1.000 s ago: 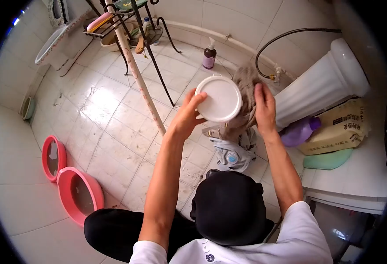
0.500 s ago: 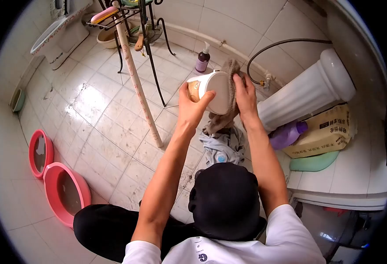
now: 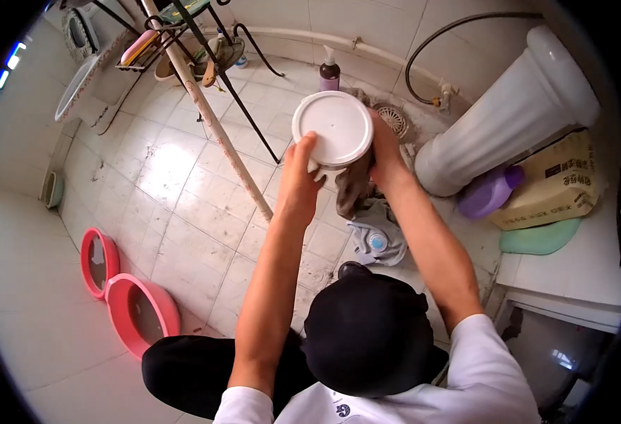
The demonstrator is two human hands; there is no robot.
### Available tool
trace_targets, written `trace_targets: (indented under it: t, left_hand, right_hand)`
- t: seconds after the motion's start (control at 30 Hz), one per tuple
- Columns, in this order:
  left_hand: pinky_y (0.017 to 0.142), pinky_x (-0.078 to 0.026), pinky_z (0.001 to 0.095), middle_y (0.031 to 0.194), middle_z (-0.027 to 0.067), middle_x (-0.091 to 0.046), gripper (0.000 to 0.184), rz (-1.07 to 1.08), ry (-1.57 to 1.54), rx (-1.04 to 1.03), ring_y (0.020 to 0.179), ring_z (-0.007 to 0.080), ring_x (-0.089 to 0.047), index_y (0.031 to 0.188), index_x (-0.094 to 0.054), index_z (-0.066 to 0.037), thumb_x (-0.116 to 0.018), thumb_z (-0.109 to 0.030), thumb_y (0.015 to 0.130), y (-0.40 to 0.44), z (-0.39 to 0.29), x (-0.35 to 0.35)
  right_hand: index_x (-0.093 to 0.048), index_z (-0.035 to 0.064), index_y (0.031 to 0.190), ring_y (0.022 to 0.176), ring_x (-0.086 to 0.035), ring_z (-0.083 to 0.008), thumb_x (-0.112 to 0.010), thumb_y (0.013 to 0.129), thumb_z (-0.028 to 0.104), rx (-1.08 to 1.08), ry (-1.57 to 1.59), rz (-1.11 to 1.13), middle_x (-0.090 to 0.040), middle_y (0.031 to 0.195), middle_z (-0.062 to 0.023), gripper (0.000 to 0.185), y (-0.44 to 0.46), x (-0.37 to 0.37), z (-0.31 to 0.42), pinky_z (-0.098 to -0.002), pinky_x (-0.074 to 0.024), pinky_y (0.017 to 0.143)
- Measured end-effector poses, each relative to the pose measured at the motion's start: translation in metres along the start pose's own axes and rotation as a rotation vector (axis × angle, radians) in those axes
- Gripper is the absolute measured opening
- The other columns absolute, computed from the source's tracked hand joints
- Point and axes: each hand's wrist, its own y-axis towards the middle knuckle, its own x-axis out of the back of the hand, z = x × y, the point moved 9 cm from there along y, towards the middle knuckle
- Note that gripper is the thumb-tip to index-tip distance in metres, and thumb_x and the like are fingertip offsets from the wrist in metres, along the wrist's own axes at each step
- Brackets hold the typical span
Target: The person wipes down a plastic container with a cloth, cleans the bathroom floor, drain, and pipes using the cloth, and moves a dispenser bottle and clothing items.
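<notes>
Above the tiled floor (image 3: pixel 183 233), a white tub (image 3: pixel 333 127) is held up, apparently being wiped.
One side is gripped by the left hand (image 3: pixel 302 173); brown cloth (image 3: pixel 353 189) shows beside the right hand (image 3: pixel 387 154), whose half-hidden grip cannot be told. Steady holding is called for. Its round top looks smooth and rimmed.

Holds both arms (image 3: pixel 271 290) out forward. Curls the left hand (image 3: pixel 300 175) with its thumb (image 3: pixel 308 145) uppermost. Holds the right hand (image 3: pixel 387 154) side-on, with fingertips hidden.
</notes>
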Motion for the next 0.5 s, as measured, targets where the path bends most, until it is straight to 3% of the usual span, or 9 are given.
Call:
trace_targets:
  t: [0.03,0.17,0.27,0.4,0.43,0.5]
  left_hand:
    - [0.115,-0.033,0.0456,0.151,0.0127,-0.049,0.087,-0.085,0.192,-0.042,0.134,0.0285,-0.048,0.153,-0.04,-0.01,-0.065,-0.065,0.091,0.0,-0.007,0.006]
    - [0.119,-0.028,0.0477,0.157,0.0157,-0.045,0.093,0.227,0.056,0.086,0.144,0.0303,-0.043,0.159,-0.034,-0.008,-0.057,-0.071,0.094,0.002,-0.011,0.0]
    - [0.115,-0.039,0.0547,0.155,0.0178,-0.047,0.085,0.391,-0.008,-0.046,0.141,0.0323,-0.048,0.158,-0.037,-0.007,-0.045,-0.07,0.102,-0.005,-0.037,-0.009]
    - [0.115,-0.042,0.0567,0.154,0.0192,-0.048,0.082,0.374,0.066,-0.065,0.141,0.0338,-0.05,0.157,-0.037,-0.003,-0.046,-0.064,0.104,-0.011,-0.048,0.002]
    - [0.115,-0.041,0.0565,0.154,0.0194,-0.048,0.082,0.374,0.098,-0.071,0.141,0.0339,-0.049,0.157,-0.037,-0.002,-0.048,-0.063,0.104,-0.012,-0.047,0.006]
    - [0.115,-0.042,0.0561,0.153,0.02,-0.049,0.082,0.37,0.121,-0.068,0.141,0.0342,-0.05,0.157,-0.037,-0.001,-0.051,-0.061,0.103,-0.013,-0.041,0.011]
  right_hand:
    - [-0.068,0.0028,0.124,0.101,-0.067,-0.0203,-0.056,0.102,0.034,0.022,0.053,0.036,-0.071,0.111,-0.0097,0.04,0.003,0.001,-0.002,-0.0337,-0.0534,0.089]
    - [-0.068,0.0015,0.127,0.101,-0.067,-0.017,-0.061,0.1,0.033,0.151,-0.094,0.121,-0.072,0.113,-0.0089,0.041,0.022,0.01,0.012,-0.0302,-0.053,0.088]
    - [-0.068,0.0013,0.128,0.101,-0.067,-0.0157,-0.064,0.1,0.032,0.141,-0.34,0.246,-0.072,0.115,-0.0084,0.042,0.008,-0.017,0.032,-0.0292,-0.0526,0.089]
    - [-0.07,0.0012,0.124,0.1,-0.066,-0.014,-0.062,0.102,0.036,0.223,-0.423,0.309,-0.072,0.111,-0.0076,0.042,0.018,-0.032,0.024,-0.0284,-0.0519,0.088]
    - [-0.067,0.0036,0.13,0.105,-0.066,-0.0135,-0.06,0.104,0.037,0.16,-0.457,0.324,-0.072,0.116,-0.0069,0.044,0.013,-0.037,0.025,-0.0282,-0.0508,0.092]
    - [-0.067,0.0027,0.129,0.102,-0.067,-0.0129,-0.06,0.104,0.038,0.114,-0.462,0.33,-0.072,0.113,-0.0062,0.044,0.015,-0.04,0.024,-0.0281,-0.0517,0.09]
